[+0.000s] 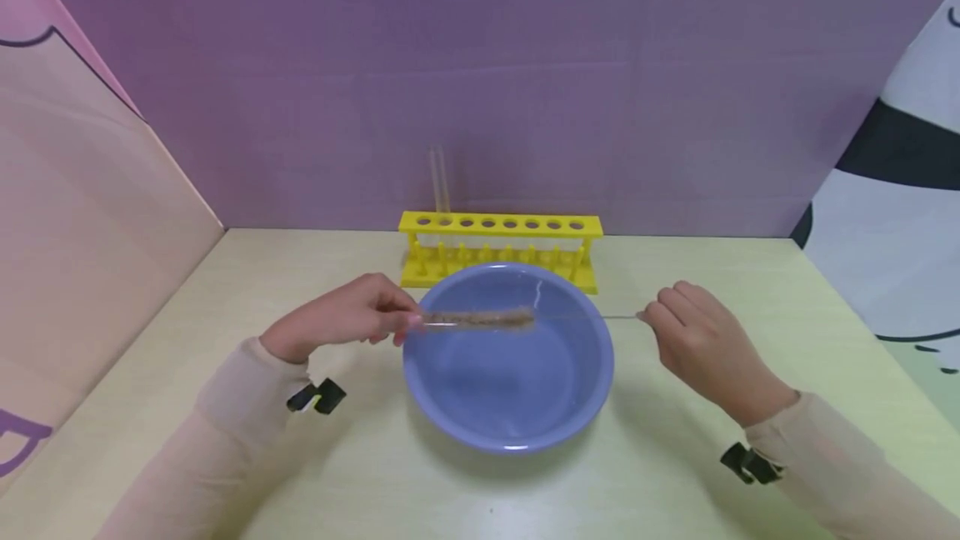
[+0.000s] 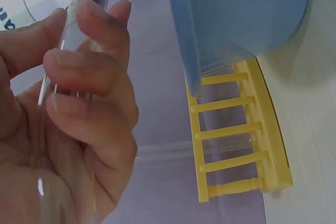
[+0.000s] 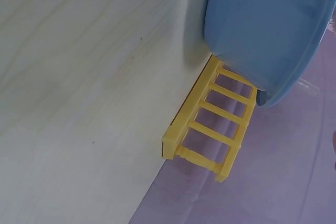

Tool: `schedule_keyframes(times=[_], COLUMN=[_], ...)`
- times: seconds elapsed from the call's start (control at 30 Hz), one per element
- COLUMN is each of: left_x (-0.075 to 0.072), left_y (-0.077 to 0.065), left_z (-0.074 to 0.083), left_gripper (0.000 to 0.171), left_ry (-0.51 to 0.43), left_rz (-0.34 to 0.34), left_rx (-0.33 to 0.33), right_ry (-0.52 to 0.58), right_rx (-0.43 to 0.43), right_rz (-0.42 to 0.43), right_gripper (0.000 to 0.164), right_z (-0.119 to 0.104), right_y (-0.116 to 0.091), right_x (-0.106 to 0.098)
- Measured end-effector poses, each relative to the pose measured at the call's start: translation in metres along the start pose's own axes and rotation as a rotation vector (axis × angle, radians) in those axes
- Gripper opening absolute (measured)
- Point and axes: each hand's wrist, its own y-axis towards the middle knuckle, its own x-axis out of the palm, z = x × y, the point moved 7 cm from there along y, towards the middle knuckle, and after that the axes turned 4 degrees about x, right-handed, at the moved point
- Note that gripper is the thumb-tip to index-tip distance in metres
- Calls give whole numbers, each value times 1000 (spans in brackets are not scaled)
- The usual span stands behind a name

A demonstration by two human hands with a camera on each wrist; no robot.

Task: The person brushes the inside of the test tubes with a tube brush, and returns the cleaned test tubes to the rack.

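My left hand (image 1: 352,313) grips a clear glass test tube (image 1: 442,325), held level above a blue basin (image 1: 510,437). Inside the tube are the brown bristles of a test tube brush (image 1: 502,320), slightly blurred. The brush's thin wire handle (image 1: 621,317) runs right, out over the basin's rim, where my right hand (image 1: 701,348) pinches its end. In the left wrist view, curled fingers (image 2: 92,77) wrap the tube (image 2: 73,30), with bristles at its upper part. The right wrist view shows only a sliver of hand at its right edge.
Behind the basin stands a yellow test tube rack (image 1: 498,225), partly covered by the basin. Another clear test tube (image 1: 439,177) sits upright near the rack's left end. All rest on a pale wooden table (image 1: 360,473) before a purple backdrop (image 1: 495,82).
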Motion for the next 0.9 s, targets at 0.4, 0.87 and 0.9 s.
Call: schedule_keyframes(times=[0.4,0.87,0.9], left_x=[-9,-15,-15], left_y=[-5,-9,-10], left_z=[-2,-10,-10], left_gripper=[19,23,23], left_ry=[45,174,180], left_rz=[83,221,228], left_rx=[34,6,8], right_ry=[17,151,162], right_rx=[41,154,168], right_rz=[-26,-169,-189], right_gripper=[40,30,33], right_z=[9,20,22], right_y=[-4,-9,-9], right_x=[-4,-2,-1])
